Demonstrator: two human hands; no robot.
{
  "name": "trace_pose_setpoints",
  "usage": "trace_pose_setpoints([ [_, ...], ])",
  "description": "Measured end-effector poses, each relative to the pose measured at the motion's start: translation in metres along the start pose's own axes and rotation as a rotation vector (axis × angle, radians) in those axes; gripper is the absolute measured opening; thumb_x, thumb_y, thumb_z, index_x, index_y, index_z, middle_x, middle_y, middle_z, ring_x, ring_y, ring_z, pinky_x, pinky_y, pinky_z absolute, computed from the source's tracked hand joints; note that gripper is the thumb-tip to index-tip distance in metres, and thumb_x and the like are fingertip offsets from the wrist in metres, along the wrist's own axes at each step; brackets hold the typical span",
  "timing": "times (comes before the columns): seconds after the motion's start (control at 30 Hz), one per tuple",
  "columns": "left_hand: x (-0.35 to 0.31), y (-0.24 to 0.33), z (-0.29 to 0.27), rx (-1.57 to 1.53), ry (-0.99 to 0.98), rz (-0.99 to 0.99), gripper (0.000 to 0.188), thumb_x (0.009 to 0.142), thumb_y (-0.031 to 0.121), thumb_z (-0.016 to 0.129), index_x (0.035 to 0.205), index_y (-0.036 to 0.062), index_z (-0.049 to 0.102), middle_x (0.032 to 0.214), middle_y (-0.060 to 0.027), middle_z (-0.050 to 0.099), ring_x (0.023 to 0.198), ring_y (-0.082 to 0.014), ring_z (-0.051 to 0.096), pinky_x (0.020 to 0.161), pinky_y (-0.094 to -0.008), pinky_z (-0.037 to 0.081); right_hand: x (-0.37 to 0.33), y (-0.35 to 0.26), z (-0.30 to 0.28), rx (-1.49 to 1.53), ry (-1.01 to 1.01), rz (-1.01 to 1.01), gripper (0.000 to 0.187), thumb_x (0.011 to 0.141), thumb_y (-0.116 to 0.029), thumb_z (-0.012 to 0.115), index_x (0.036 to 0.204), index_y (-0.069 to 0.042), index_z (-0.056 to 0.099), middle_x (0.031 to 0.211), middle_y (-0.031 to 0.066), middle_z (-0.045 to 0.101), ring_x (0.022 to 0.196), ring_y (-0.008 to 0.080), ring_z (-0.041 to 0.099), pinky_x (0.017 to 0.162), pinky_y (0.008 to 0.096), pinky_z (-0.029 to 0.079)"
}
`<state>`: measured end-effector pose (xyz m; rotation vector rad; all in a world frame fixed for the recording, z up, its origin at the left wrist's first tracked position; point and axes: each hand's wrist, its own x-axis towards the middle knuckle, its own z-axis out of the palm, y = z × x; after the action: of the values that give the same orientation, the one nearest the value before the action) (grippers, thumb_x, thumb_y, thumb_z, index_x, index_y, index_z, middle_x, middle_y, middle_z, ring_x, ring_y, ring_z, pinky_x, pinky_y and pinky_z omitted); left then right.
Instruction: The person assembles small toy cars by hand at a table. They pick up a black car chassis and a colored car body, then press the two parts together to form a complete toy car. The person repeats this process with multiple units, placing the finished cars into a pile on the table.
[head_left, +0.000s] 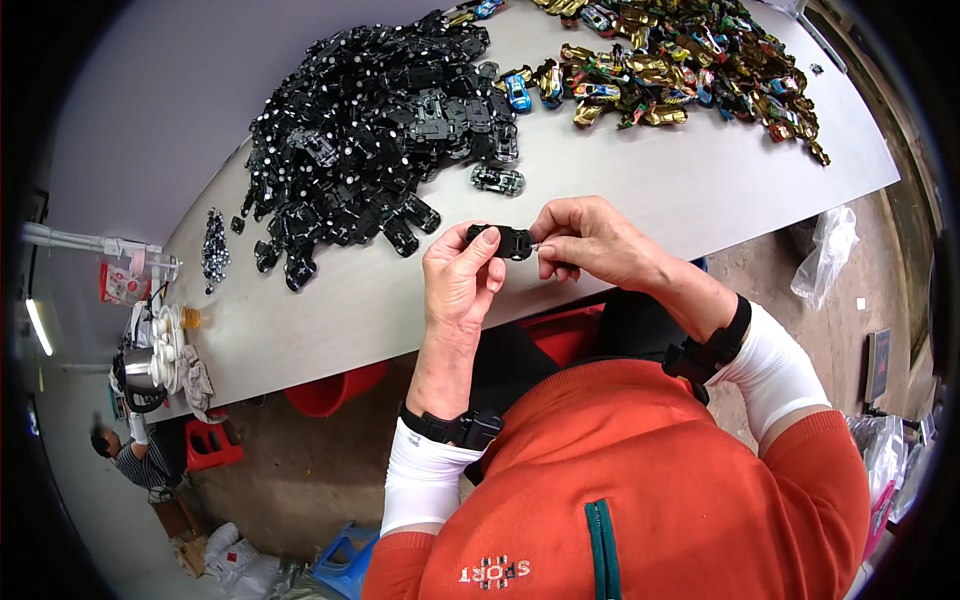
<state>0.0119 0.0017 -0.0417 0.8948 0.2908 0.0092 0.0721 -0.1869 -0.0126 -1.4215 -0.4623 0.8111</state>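
Note:
My left hand (458,275) grips a black toy car chassis (512,244) between thumb and fingers, just above the table's near edge. At the chassis's right end, my right hand (595,240) is closed in a pinch. A tiny shiny bit shows at those fingertips, too small to name. Beyond my hands a single dark chassis (497,180) lies on the table (570,165). A large heap of black chassis (370,130) fills the area behind it to the left. Farther left lies a small pile of silvery little parts (214,252).
Gold and multicoloured toy car bodies (690,75) are heaped at the far right. Cups and a kettle (142,378) stand at the table's left end. Red stools (212,445) are below the table, and another person (145,455) sits at far left. A plastic bag (826,255) hangs right.

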Motion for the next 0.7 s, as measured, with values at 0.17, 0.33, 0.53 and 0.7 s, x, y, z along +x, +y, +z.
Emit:
trace_pose_setpoints([
  [0.17,0.001,-0.003,0.003,0.039,0.012,0.028,0.014,0.082,0.002,0.066,0.091,-0.0038,0.058,0.072,-0.0091,0.061,0.046,-0.0130,0.053,0.038,-0.0222,0.040,0.000,0.000,0.002,-0.033,0.023,0.009,0.008,0.088,-0.004,0.054,0.092,0.002,0.057,0.070,0.0054,0.063,0.059,0.0079,0.057,0.051,0.0205,0.044],
  [0.33,0.005,-0.005,0.001,0.012,-0.003,0.012,0.014,0.082,0.002,0.065,0.091,-0.0047,0.058,0.072,-0.0096,0.061,0.046,-0.0135,0.053,0.038,-0.0228,0.041,-0.001,-0.001,-0.001,0.064,-0.006,0.019,0.008,0.088,-0.004,0.054,0.090,0.003,0.056,0.070,0.0059,0.063,0.058,0.0078,0.057,0.050,0.0203,0.044],
  [0.53,-0.001,-0.004,0.009,0.074,0.021,0.060,0.013,0.082,0.001,0.065,0.091,-0.0050,0.058,0.071,-0.0093,0.061,0.045,-0.0128,0.054,0.038,-0.0221,0.042,-0.001,0.002,0.003,-0.021,0.046,0.010,0.006,0.088,-0.004,0.053,0.091,0.001,0.056,0.069,0.0055,0.062,0.058,0.0077,0.057,0.050,0.0207,0.044],
  [0.7,-0.011,-0.005,0.032,0.389,0.125,0.259,0.009,0.082,0.000,0.064,0.087,-0.0044,0.058,0.068,-0.0079,0.060,0.045,-0.0114,0.054,0.037,-0.0206,0.042,0.004,0.020,0.007,-0.283,0.198,-0.079,0.009,0.087,-0.005,0.053,0.089,0.003,0.057,0.064,0.0039,0.061,0.056,0.0070,0.054,0.049,0.0219,0.043],
])
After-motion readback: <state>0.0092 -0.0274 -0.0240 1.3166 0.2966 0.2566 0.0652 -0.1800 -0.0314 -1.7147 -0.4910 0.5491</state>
